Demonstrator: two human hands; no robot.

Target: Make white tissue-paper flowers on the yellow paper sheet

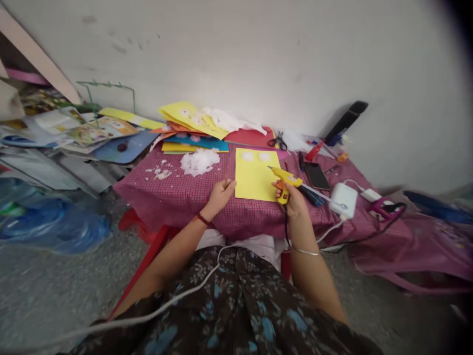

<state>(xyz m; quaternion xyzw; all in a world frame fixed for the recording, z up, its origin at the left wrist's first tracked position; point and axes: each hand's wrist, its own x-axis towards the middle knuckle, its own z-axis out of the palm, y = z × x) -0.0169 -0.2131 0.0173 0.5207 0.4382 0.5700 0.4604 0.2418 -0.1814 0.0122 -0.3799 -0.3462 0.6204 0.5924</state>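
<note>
The right hand (295, 201) wraps its fingers around the grip of a yellow hot-glue gun (288, 178), wrist turned inward and forearm reaching up from the near right. The gun is over the right part of a yellow paper sheet (254, 176), its nozzle aimed to the far left; whether the tip touches the paper I cannot tell.

The left hand (220, 194) is at the sheet's left edge, fingers curled, thumb and forefinger close together; whether they pinch the paper or something small is not clear. Its forearm slants in from the near left.

The gun should be light and rigid, best held by its grip, well behind the nozzle, which may be hot; the black cord (286, 226) hanging below could tug. The sheet is likely thin, apt to slide or crease, so an edge or corner is the place to steady it. Two white tufts (265, 157) lie along its far side; they look soft and easily flattened, best taken with a light pinch.

Farther left, a pile of white fluff (200, 162) is on the checked tablecloth (177, 193). Beyond the sheet are scissors (278, 141); to its right, a dark smartphone (317, 176) and a white power adapter (343, 200).
</note>
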